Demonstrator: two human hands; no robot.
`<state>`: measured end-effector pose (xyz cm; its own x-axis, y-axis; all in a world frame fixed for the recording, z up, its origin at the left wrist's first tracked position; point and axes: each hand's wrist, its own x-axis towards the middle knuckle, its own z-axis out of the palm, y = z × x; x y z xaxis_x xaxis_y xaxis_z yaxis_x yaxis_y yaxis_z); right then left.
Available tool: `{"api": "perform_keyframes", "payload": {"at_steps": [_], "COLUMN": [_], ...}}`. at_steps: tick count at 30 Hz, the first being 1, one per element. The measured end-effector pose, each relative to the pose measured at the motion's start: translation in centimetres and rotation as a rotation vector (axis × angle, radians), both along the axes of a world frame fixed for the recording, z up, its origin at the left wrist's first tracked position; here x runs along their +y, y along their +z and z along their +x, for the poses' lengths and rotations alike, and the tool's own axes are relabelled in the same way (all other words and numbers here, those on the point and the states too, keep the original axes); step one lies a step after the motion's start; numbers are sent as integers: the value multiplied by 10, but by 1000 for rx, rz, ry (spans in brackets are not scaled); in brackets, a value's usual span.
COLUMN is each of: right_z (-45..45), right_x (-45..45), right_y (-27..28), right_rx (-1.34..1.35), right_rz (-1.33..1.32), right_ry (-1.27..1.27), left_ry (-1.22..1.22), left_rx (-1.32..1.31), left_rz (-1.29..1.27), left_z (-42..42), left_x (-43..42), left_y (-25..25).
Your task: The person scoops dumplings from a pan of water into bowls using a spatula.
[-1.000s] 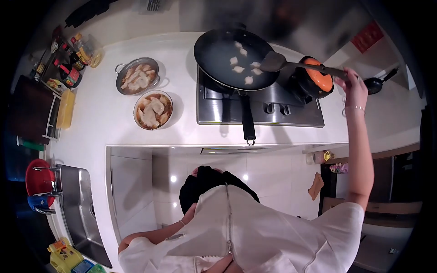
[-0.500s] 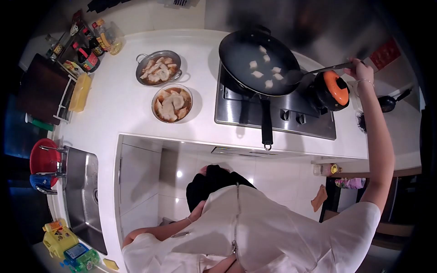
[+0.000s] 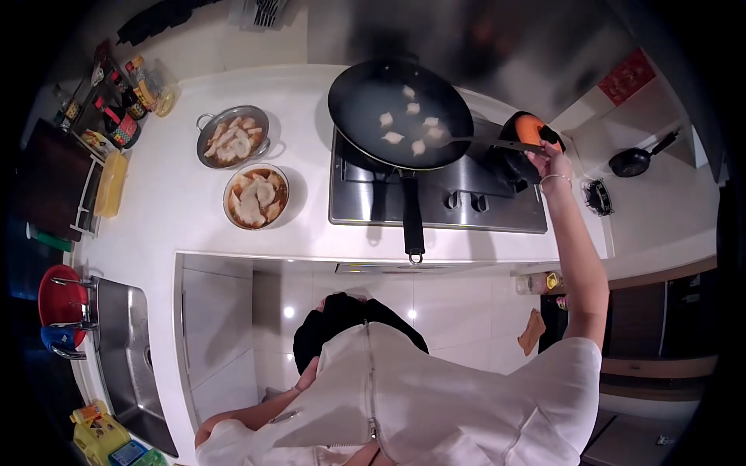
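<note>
In the head view, my right hand [image 3: 550, 161] is closed around the handle of a long metal spatula [image 3: 497, 143]. The spatula's far end dips into the cloudy water of a black wok [image 3: 342, 128], so its head is hard to make out. Several white dumplings [image 3: 392, 137] float there, some close to the spatula tip. The wok sits on a steel gas stove [image 3: 361, 213], its black handle pointing towards me. Low against my dark clothing rests my left hand [image 3: 309, 374], partly hidden, its fingers not clearly visible.
Left of the stove stand a metal pan [image 3: 207, 157] and a bowl [image 3: 228, 215], both with cooked dumplings in reddish broth. A pot with an orange lid [image 3: 531, 128] is right of the wok. Sauce bottles [image 3: 116, 124], a sink [image 3: 116, 334] and a small frying pan [image 3: 629, 163] lie farther out.
My right hand has moved left and lower with the spatula, whose end has gone from the wok's right side in among the dumplings. The whole view has shifted as well.
</note>
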<state>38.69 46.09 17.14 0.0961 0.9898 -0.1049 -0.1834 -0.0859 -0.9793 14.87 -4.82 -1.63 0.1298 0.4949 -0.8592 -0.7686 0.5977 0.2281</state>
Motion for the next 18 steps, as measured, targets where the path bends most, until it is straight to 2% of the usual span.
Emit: {"api": "perform_keyframes", "payload": {"at_steps": [1,2,3,4,5,6,8,11,13,17,18], "right_z": [2,3,2,1,-3,-2,0,6,5,11,12], "right_x": [-2,-4,-6,-9,-14,-15,-15,-12,-17,-10,-9], "right_y": [-6,-12,-17,-20,-22,-25,-36,-47,-49,-63,-65], "right_rx": [34,34,67,100,90,91,197,227,232,281,285], "right_rz": [15,16,25,33,35,34,49,21,9,-32,-33], "right_ry": [15,18,6,-7,-34,-31,-7,-24,-14,5,5], "left_ry": [-47,-45,-15,14,17,-20,-54,-230,35,69,26], "left_rx": [116,116,-39,-195,-193,56,309,472,-39,-14,75], "left_rz": [47,48,106,164,164,279,390,357,210,212,257], "left_z": [0,3,9,11,12,12,14,17,17,19,19], "left_x": [0,-12,-34,-47,-46,-42,-42,-51,-51,-52,-53], "left_y": [4,-30,-92,-125,-115,-91,-84,-116,-123,-115,-112]}}
